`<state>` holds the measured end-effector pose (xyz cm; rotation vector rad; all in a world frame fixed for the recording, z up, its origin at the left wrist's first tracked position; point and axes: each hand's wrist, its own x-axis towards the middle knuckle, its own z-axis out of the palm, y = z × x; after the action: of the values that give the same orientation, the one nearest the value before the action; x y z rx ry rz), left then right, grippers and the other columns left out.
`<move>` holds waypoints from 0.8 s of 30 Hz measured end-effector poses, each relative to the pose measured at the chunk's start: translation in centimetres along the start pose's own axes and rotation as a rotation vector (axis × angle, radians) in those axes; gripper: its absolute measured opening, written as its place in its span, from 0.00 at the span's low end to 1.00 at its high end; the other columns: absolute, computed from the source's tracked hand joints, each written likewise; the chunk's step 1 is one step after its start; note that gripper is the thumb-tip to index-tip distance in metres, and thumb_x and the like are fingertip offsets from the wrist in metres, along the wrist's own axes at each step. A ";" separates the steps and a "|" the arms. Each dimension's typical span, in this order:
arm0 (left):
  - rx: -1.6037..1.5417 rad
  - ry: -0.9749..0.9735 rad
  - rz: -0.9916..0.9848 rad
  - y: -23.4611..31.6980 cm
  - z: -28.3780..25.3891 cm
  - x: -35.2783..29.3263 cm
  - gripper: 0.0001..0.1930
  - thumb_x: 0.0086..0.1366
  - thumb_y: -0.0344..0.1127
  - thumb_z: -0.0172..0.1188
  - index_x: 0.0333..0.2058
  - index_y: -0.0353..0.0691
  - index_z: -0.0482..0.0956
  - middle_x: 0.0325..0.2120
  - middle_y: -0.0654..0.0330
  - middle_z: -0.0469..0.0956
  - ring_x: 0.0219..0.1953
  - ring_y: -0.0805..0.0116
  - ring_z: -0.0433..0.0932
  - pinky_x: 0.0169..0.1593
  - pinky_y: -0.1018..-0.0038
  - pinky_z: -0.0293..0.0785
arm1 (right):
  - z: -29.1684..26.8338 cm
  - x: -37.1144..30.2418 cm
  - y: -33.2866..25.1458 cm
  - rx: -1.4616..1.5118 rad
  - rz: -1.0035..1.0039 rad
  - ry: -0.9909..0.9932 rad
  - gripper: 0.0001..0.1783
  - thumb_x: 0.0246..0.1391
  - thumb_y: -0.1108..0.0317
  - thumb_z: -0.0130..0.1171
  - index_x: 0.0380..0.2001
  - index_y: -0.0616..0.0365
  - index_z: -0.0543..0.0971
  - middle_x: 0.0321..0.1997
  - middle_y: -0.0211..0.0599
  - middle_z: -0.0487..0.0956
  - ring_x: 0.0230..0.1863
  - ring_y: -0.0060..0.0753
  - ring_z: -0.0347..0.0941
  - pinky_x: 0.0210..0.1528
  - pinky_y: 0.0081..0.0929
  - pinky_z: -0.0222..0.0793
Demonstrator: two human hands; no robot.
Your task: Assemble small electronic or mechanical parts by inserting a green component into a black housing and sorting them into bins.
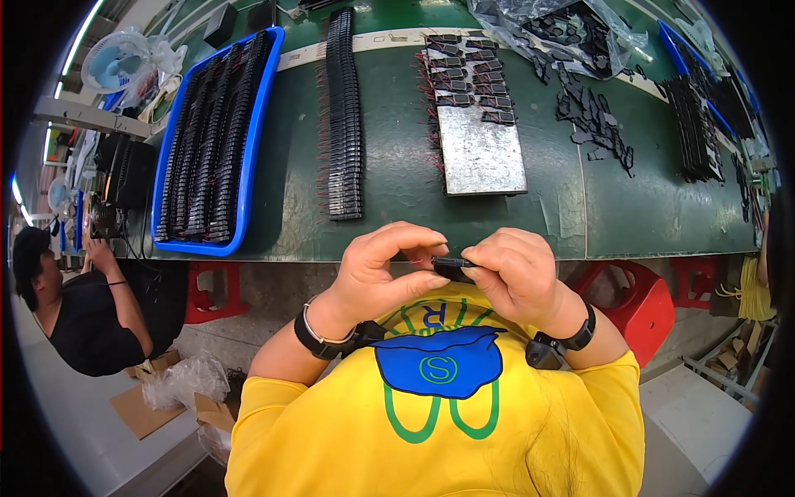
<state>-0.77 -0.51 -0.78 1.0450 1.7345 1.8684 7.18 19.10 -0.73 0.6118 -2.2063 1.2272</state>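
Note:
Between my hands, just off the near table edge, is a small black plastic part [450, 262] with a thin red wire at its left end. My right hand [520, 272] pinches its right end between thumb and fingers. My left hand [383, 267] is around the wire end, thumb and index finger apart with a gap between them. Ahead, a silvery metal block [482, 157] bears rows of similar black parts [451, 74] with red wires on its far portion. Left of it runs a long, tightly packed row of black parts [341, 116], wires sticking out leftward.
A blue tray [269, 108] filled with black parts stands on the green table [397, 166] at the left. Loose black pieces [592, 116] and a plastic bag [571, 37] lie right. Dark strips [696, 128] stand farther right. A co-worker [91, 298] sits at left; a red stool [642, 311] is beside me.

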 end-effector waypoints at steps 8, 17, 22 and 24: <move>0.423 -0.015 0.243 1.2 -1.1 0.1 0.12 0.46 0.22 0.69 0.32 0.35 0.80 0.27 0.55 0.79 0.28 0.65 0.77 0.32 0.75 0.72 | 0.7 0.3 -0.1 -0.047 -0.018 -0.045 0.11 0.39 0.76 0.66 0.29 0.64 0.76 0.23 0.40 0.76 0.22 0.39 0.73 0.23 0.29 0.68; 0.696 0.238 0.176 -0.2 -4.6 -3.0 0.09 0.45 0.22 0.67 0.28 0.36 0.80 0.22 0.57 0.78 0.24 0.61 0.76 0.28 0.72 0.72 | -0.2 1.3 0.5 -0.099 0.021 -0.111 0.10 0.37 0.79 0.66 0.27 0.62 0.76 0.21 0.38 0.76 0.20 0.37 0.72 0.22 0.28 0.66; 0.920 0.322 0.149 -0.3 -6.7 -3.4 0.08 0.45 0.23 0.67 0.27 0.36 0.80 0.24 0.57 0.78 0.25 0.61 0.76 0.28 0.71 0.72 | -2.9 1.8 0.7 -0.187 0.024 -0.156 0.09 0.37 0.76 0.67 0.22 0.60 0.75 0.18 0.35 0.73 0.17 0.36 0.69 0.20 0.28 0.62; 0.939 0.331 0.142 -0.4 -6.9 -3.3 0.09 0.44 0.23 0.67 0.27 0.37 0.80 0.26 0.57 0.78 0.27 0.61 0.76 0.29 0.70 0.72 | -3.4 1.8 0.8 -0.211 0.034 -0.182 0.09 0.37 0.74 0.67 0.21 0.59 0.75 0.17 0.34 0.72 0.16 0.36 0.68 0.19 0.28 0.62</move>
<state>-3.74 -7.44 -1.76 1.2093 2.9290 1.3063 6.09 22.21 1.46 0.6222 -2.4667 0.9698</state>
